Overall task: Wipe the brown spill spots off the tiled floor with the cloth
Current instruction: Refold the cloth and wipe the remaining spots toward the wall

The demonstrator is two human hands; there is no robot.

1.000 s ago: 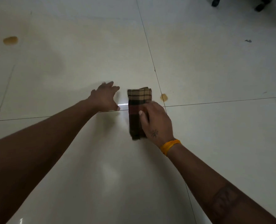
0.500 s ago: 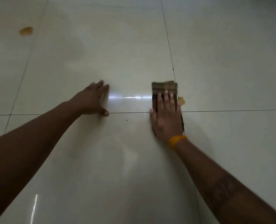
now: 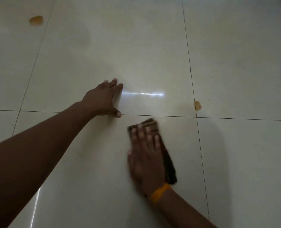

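Observation:
A folded brown checked cloth point(image 3: 168, 163) lies on the pale tiled floor point(image 3: 235, 162). My right hand point(image 3: 145, 155) presses flat on it with straight fingers and is blurred by motion. A small brown spill spot point(image 3: 197, 105) sits just right of the tile joint, up and to the right of the cloth and apart from it. A larger brown spot point(image 3: 36, 20) lies far off at the upper left. My left hand point(image 3: 104, 100) rests flat on the floor, fingers spread, left of the cloth.
Dark grout lines cross just above the cloth. A bright streak of reflected light point(image 3: 149, 94) lies on the tile between my left hand and the small spot. A few tiny dark specks dot the floor near that spot.
My right hand has slid the cloth back toward me and to the left, away from the small spot it lay beside. My left hand has stayed planted on the floor.

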